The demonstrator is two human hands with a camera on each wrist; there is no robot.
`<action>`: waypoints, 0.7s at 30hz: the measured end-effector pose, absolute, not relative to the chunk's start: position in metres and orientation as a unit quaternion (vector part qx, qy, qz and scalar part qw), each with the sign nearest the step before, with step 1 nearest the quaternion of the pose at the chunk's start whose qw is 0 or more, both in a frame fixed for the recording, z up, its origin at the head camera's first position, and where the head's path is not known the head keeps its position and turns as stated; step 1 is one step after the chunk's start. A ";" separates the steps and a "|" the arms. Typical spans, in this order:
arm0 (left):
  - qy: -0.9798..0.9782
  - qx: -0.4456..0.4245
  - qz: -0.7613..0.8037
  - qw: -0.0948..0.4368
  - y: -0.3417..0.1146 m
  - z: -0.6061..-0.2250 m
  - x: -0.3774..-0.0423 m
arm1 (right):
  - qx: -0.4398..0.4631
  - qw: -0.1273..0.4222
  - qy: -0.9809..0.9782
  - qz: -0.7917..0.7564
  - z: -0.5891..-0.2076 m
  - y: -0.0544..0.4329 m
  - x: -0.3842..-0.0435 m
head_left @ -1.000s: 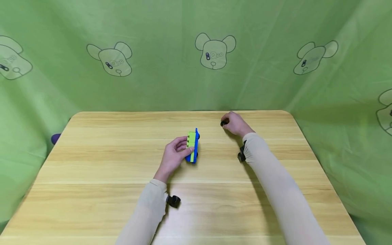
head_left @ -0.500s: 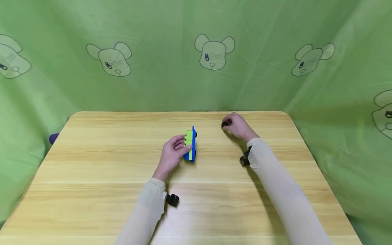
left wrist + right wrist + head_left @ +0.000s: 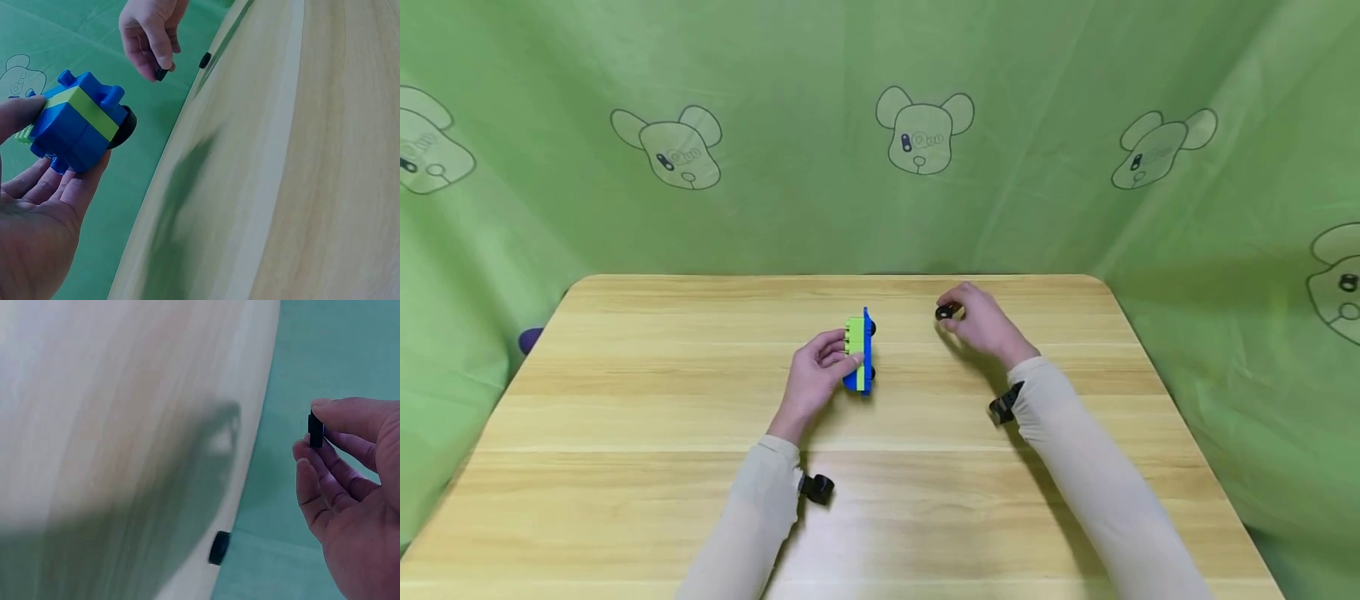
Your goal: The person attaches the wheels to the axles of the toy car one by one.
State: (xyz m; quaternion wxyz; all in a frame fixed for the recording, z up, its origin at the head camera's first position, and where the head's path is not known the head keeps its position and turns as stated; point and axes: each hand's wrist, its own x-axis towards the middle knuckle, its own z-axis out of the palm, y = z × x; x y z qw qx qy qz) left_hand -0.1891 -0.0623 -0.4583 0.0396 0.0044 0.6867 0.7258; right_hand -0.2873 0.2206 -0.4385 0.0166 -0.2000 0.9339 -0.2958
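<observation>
In the head view my left hand [image 3: 811,377] grips a toy car [image 3: 856,354] of blue and lime-green blocks, thumb on one side and fingers on the other. The car is tipped on end above the table, black wheels facing right; one black wheel [image 3: 127,127] shows clearly in the left wrist view. Off to the right, my right hand [image 3: 985,323] pinches a small black wheel [image 3: 316,429] between thumb and fingertips, above the table. A second loose black wheel [image 3: 219,548] lies near the table's far edge, seen in both wrist views.
The wood-grain table [image 3: 700,417] has its far edge close to a green curtain [image 3: 805,200] printed with bear heads. A purple object [image 3: 531,340] shows beyond the left edge. Black wrist cameras [image 3: 818,490] sit on both forearms.
The right hand has lifted the black wheel a little and drawn it back toward the person, turning its face into view. The left hand has shifted slightly left with the toy car.
</observation>
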 end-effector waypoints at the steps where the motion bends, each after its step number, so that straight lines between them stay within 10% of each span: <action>1: 0.686 0.005 0.727 0.038 -0.062 -0.459 -0.189 | -0.202 0.015 0.933 -0.298 -0.437 0.220 -0.285; 21: 0.694 0.009 0.719 0.024 -0.058 -0.460 -0.186 | -0.245 -0.057 0.913 -0.321 -0.404 0.203 -0.237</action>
